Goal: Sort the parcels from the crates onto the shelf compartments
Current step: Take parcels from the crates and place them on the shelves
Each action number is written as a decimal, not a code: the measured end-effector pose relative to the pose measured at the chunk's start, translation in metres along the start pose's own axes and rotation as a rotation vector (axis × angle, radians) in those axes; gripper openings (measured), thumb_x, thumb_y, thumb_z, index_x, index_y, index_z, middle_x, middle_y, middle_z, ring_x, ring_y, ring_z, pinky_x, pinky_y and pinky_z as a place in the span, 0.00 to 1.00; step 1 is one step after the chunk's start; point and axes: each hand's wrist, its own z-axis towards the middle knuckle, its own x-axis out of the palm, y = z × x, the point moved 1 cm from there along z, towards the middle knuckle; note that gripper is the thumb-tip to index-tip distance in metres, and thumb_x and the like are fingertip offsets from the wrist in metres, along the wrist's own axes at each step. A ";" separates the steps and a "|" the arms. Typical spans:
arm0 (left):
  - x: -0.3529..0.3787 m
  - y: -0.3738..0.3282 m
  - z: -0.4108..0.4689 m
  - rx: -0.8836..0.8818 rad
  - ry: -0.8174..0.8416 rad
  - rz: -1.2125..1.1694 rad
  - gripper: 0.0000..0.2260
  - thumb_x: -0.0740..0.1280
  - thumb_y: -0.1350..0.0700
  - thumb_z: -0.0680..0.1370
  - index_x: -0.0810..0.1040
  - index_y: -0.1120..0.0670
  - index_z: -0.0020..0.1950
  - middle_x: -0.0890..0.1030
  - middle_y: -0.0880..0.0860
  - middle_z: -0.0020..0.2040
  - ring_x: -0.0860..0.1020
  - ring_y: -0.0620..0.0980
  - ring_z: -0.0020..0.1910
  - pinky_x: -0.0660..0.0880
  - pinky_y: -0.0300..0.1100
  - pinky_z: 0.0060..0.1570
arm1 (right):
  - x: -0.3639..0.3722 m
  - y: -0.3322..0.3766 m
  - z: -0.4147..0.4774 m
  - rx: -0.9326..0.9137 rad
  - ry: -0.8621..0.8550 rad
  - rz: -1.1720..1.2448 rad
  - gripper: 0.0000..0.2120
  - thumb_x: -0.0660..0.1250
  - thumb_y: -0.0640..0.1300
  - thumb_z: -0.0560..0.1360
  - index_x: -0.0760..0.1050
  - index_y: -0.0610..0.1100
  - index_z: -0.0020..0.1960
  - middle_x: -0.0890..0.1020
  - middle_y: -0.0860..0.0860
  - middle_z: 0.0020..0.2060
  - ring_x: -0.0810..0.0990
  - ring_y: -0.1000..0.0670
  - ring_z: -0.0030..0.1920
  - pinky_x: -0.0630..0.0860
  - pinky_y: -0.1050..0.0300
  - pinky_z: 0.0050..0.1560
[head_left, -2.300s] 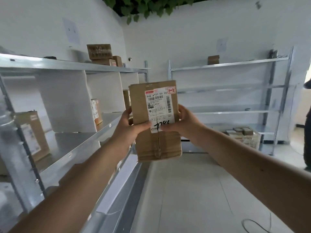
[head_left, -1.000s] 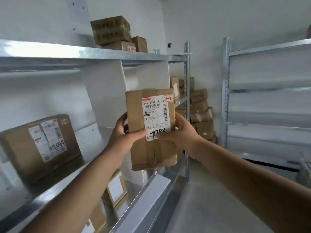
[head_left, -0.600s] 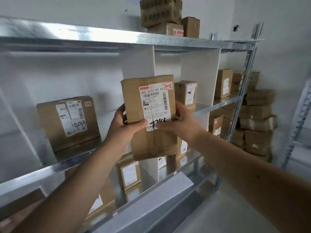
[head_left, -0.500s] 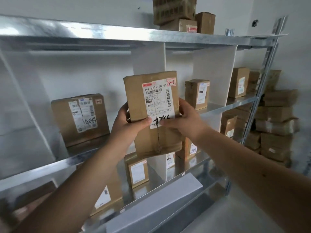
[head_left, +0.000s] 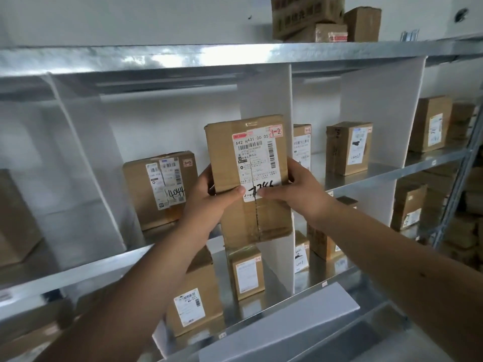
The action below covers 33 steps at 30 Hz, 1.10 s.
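A metal shelf (head_left: 235, 54) fills the frame, its tiers cut into compartments by white dividers (head_left: 266, 95). At the centre the parcel (head_left: 222, 152) is upright in the air, in front of the middle divider and resting on no tier. Left of centre a box (head_left: 141, 194) marked 4044 stands in a compartment; more boxes (head_left: 313, 19) sit on top, upper right. The left hand (head_left: 209, 202) grips the parcel's left edge, thumb across the front. The right hand (head_left: 300, 189) grips the right edge, thumb on the label (head_left: 257, 163). A small red tag (head_left: 276, 131) reads 1-2
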 end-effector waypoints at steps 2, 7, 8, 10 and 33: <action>0.002 0.002 0.002 -0.021 -0.022 -0.019 0.28 0.80 0.59 0.74 0.77 0.47 0.72 0.87 0.42 0.58 0.84 0.43 0.58 0.81 0.46 0.61 | -0.002 -0.002 0.005 0.004 0.031 -0.005 0.32 0.82 0.35 0.70 0.75 0.55 0.68 0.87 0.60 0.56 0.84 0.56 0.61 0.81 0.64 0.53; 0.013 0.011 0.008 -0.012 -0.068 -0.026 0.32 0.81 0.59 0.72 0.76 0.47 0.74 0.86 0.42 0.60 0.84 0.44 0.60 0.81 0.47 0.61 | -0.010 -0.014 0.017 -0.028 0.082 0.011 0.35 0.84 0.40 0.69 0.73 0.57 0.68 0.86 0.61 0.58 0.84 0.59 0.60 0.83 0.62 0.55; 0.015 0.012 0.010 -0.013 -0.080 -0.025 0.32 0.81 0.59 0.72 0.76 0.47 0.74 0.86 0.42 0.60 0.84 0.43 0.60 0.80 0.46 0.61 | -0.012 -0.016 0.020 -0.031 0.091 0.013 0.35 0.84 0.41 0.69 0.73 0.56 0.70 0.86 0.60 0.59 0.83 0.58 0.62 0.83 0.60 0.57; 0.020 0.016 0.016 -0.022 -0.091 -0.008 0.34 0.82 0.58 0.72 0.75 0.46 0.75 0.86 0.42 0.61 0.83 0.43 0.61 0.80 0.47 0.63 | -0.016 -0.025 0.028 -0.029 0.098 0.011 0.37 0.84 0.41 0.70 0.71 0.53 0.73 0.85 0.58 0.61 0.83 0.55 0.64 0.82 0.54 0.63; 0.021 0.076 0.150 -0.133 -0.186 0.196 0.35 0.73 0.55 0.81 0.58 0.44 0.83 0.78 0.45 0.72 0.75 0.49 0.71 0.70 0.52 0.74 | 0.033 -0.113 0.168 0.221 0.013 0.164 0.36 0.81 0.38 0.72 0.70 0.57 0.73 0.87 0.61 0.54 0.84 0.53 0.61 0.76 0.42 0.72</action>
